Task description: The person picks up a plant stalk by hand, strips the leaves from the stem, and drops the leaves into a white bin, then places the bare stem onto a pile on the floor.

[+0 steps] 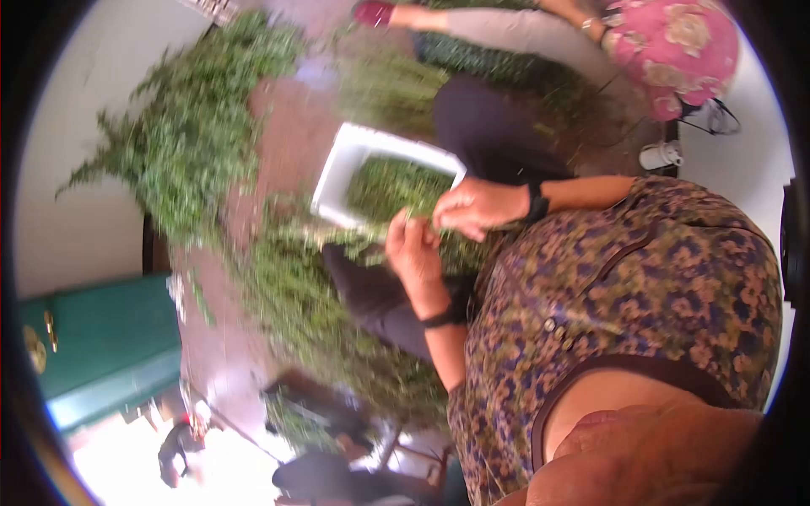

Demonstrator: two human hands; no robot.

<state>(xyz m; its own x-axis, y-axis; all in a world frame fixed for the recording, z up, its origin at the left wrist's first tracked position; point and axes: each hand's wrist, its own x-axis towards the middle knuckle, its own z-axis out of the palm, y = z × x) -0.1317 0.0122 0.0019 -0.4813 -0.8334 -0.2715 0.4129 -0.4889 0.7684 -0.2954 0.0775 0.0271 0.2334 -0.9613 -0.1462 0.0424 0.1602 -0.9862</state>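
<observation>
My left hand [415,253], with a dark band at its wrist, is closed in a pinch on a thin green plant stem [407,214]. Close beside it, the fingertips of my right hand [483,207] are bent together, also pinching; what lies between them is too small and blurred to make out. Just beyond both hands stands a white rectangular tub [331,179] with loose green leaves [392,187] inside. Cut leafy stalks [291,282] lie around the tub and over the floor by my legs.
A big leafy heap [190,139] rests against the wall. Another person's outstretched leg [515,34] is at the top, near more greens. A white cup-like object [661,155] is by the wall. A green door [101,346] stands at lower left, near a bright opening.
</observation>
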